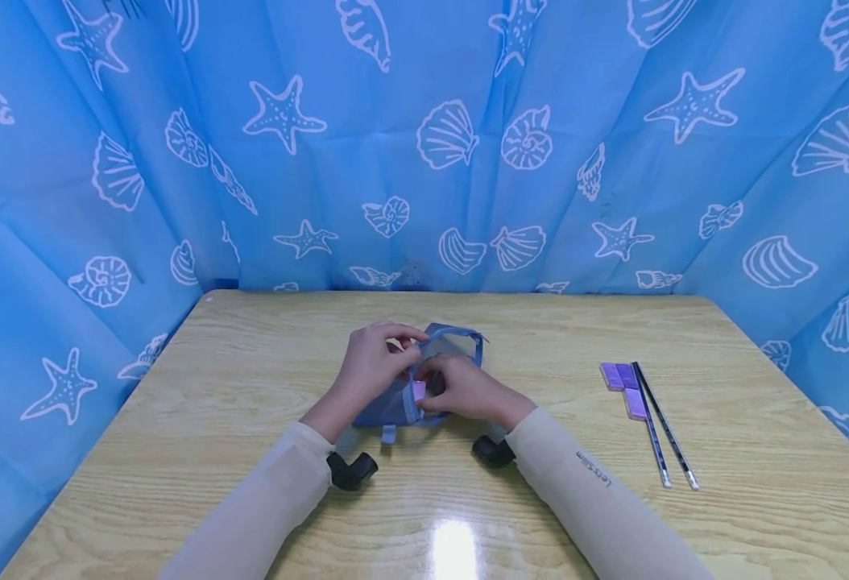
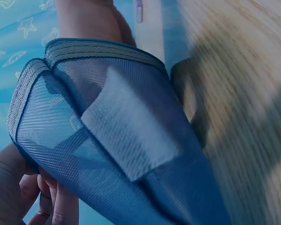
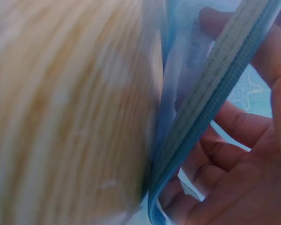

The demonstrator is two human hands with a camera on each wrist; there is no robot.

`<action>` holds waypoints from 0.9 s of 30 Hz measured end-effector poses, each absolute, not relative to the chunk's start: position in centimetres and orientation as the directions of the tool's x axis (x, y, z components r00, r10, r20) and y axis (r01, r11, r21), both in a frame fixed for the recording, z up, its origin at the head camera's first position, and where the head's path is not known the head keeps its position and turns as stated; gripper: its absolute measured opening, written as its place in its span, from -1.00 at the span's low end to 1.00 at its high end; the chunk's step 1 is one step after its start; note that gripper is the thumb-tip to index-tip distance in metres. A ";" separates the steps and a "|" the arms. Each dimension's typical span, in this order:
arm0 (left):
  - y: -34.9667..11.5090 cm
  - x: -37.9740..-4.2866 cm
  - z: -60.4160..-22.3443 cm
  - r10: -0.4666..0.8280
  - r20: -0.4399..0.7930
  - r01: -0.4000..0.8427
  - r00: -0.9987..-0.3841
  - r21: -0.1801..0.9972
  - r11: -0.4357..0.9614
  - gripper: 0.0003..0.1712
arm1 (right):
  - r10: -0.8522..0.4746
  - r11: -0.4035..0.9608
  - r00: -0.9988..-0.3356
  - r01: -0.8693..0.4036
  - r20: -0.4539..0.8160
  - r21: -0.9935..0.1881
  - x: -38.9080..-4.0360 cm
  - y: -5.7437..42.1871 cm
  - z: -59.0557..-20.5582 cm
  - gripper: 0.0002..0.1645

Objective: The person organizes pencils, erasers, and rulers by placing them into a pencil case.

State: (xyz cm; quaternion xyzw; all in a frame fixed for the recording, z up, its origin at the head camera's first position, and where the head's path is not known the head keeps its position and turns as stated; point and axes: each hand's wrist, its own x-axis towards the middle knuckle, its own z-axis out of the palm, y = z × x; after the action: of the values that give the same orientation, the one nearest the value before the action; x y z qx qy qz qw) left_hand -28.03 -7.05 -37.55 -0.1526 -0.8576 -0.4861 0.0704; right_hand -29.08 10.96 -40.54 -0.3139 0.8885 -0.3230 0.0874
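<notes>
A blue mesh zipper pouch [image 1: 381, 412] lies at the table's middle with its mouth spread. My left hand [image 1: 375, 358] pinches the pouch's upper edge between thumb and fingers. In the left wrist view those fingers [image 2: 58, 201] sit behind the mesh, and a pale fabric tab [image 2: 131, 129] hangs on the outside. My right hand [image 1: 468, 391] reaches into the mouth, thumb and index finger around a small pink block [image 1: 419, 390]. From the right wrist, the zipper edge [image 3: 215, 79] crosses in front of curled fingers [image 3: 215, 154]; the mesh partly hides the fingertips.
Several small purple blocks [image 1: 635, 404] lie on the wooden table [image 1: 250, 346] to the right. Two dark pencils [image 1: 667, 427] lie against them, white ends toward me. A blue shell-patterned curtain [image 1: 366, 177] hangs behind the table. Black wrist mounts [image 1: 352, 471] protrude beneath both sleeves.
</notes>
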 end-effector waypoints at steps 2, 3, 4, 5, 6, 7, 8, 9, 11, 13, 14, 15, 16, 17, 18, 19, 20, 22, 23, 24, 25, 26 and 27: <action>-7.1 -28.0 -37.4 0.191 0.269 0.328 -0.944 0.817 0.474 -0.73 | -0.608 0.600 -0.793 -0.494 0.044 -0.629 -29.0 10.9 -40.6 -0.70; -7.2 -28.0 -37.3 0.191 0.268 0.327 -0.944 0.819 0.471 -0.73 | -0.605 0.603 -0.795 -0.493 0.042 -0.627 -29.0 10.9 -40.6 -0.70; -7.3 -27.9 -37.2 0.190 0.269 0.328 -0.944 0.821 0.468 -0.73 | -0.602 0.607 -0.797 -0.489 0.039 -0.626 -29.0 10.9 -40.6 -0.70; -7.3 -27.9 -37.1 0.189 0.268 0.326 -0.945 0.824 0.464 -0.73 | -0.597 0.611 -0.801 -0.484 0.035 -0.627 -29.0 10.9 -40.6 -0.70; -7.4 -27.9 -37.0 0.190 0.266 0.325 -0.945 0.826 0.461 -0.73 | -0.594 0.614 -0.803 -0.482 0.035 -0.626 -28.9 10.9 -40.6 -0.69; -7.4 -27.9 -36.9 0.190 0.264 0.323 -0.946 0.828 0.459 -0.72 | -0.590 0.616 -0.807 -0.476 0.033 -0.627 -28.9 10.9 -40.6 -0.68; -7.4 -27.9 -36.8 0.189 0.264 0.323 -0.946 0.826 0.462 -0.72 | -0.583 0.622 -0.812 -0.468 0.028 -0.628 -28.9 10.9 -40.6 -0.67; -7.5 -27.9 -36.6 0.188 0.265 0.324 -0.946 0.823 0.467 -0.72 | -0.581 0.623 -0.814 -0.466 0.027 -0.629 -28.8 10.9 -40.6 -0.66; -7.5 -27.8 -36.5 0.183 0.266 0.322 -0.947 0.816 0.480 -0.72 | -0.574 0.627 -0.818 -0.459 0.025 -0.629 -28.8 11.0 -40.7 -0.65; -7.6 -27.8 -36.3 0.177 0.267 0.320 -0.947 0.809 0.493 -0.73 | -0.571 0.628 -0.821 -0.456 0.025 -0.631 -28.9 11.0 -40.7 -0.64; -7.6 -27.7 -36.3 0.174 0.268 0.320 -0.947 0.806 0.498 -0.74 | -0.570 0.630 -0.821 -0.454 0.022 -0.631 -28.9 11.0 -40.8 -0.64; -7.6 -27.6 -36.2 0.172 0.267 0.317 -0.948 0.805 0.501 -0.74 | -0.569 0.629 -0.822 -0.451 0.019 -0.633 -28.9 11.0 -40.8 -0.64; -7.6 -27.6 -36.2 0.172 0.266 0.316 -0.949 0.803 0.505 -0.75 | -0.567 0.630 -0.823 -0.445 0.014 -0.637 -28.9 11.0 -40.8 -0.64; -7.6 -27.6 -36.2 0.173 0.266 0.317 -0.948 0.802 0.506 -0.75 | -0.564 0.629 -0.825 -0.440 0.012 -0.641 -28.9 10.9 -40.8 -0.64; -7.6 -27.6 -36.2 0.174 0.266 0.317 -0.948 0.801 0.507 -0.75 | -0.564 0.628 -0.826 -0.438 0.012 -0.643 -28.8 10.9 -40.8 -0.64; -7.6 -27.6 -36.2 0.174 0.267 0.319 -0.948 0.800 0.509 -0.75 | -0.564 0.628 -0.826 -0.436 0.010 -0.644 -28.8 10.8 -40.8 -0.64; -7.5 -27.5 -36.2 0.175 0.269 0.321 -0.947 0.798 0.511 -0.74 | -0.562 0.630 -0.827 -0.434 0.007 -0.644 -28.8 10.8 -40.7 -0.65; -7.5 -27.5 -36.2 0.176 0.276 0.327 -0.945 0.794 0.512 -0.75 | -0.564 0.628 -0.825 -0.442 0.017 -0.641 -28.8 10.7 -40.7 -0.65; -7.5 -27.5 -36.3 0.175 0.279 0.330 -0.944 0.793 0.511 -0.75 | -0.564 0.628 -0.825 -0.446 0.021 -0.638 -28.7 10.6 -40.6 -0.65; -7.5 -27.5 -36.3 0.175 0.284 0.333 -0.943 0.791 0.513 -0.75 | -0.566 0.629 -0.824 -0.450 0.023 -0.634 -28.7 10.5 -40.6 -0.66; -7.6 -27.5 -36.3 0.174 0.287 0.335 -0.942 0.788 0.516 -0.75 | -0.566 0.630 -0.824 -0.452 0.025 -0.632 -28.7 10.4 -40.6 -0.66; -7.6 -27.6 -36.3 0.174 0.288 0.336 -0.942 0.787 0.517 -0.75 | -0.565 0.630 -0.825 -0.453 0.028 -0.631 -28.7 10.3 -40.6 -0.66; -7.6 -27.6 -36.3 0.174 0.289 0.337 -0.941 0.786 0.518 -0.75 | -0.562 0.631 -0.827 -0.451 0.030 -0.631 -28.6 10.3 -40.5 -0.67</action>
State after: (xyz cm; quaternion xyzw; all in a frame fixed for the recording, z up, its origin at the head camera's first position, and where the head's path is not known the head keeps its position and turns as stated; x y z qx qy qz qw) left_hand -27.57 -7.55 -36.30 -0.1474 -0.8668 -0.4683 0.0872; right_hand -28.65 10.26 -40.55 -0.2818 0.8989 -0.3246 0.0849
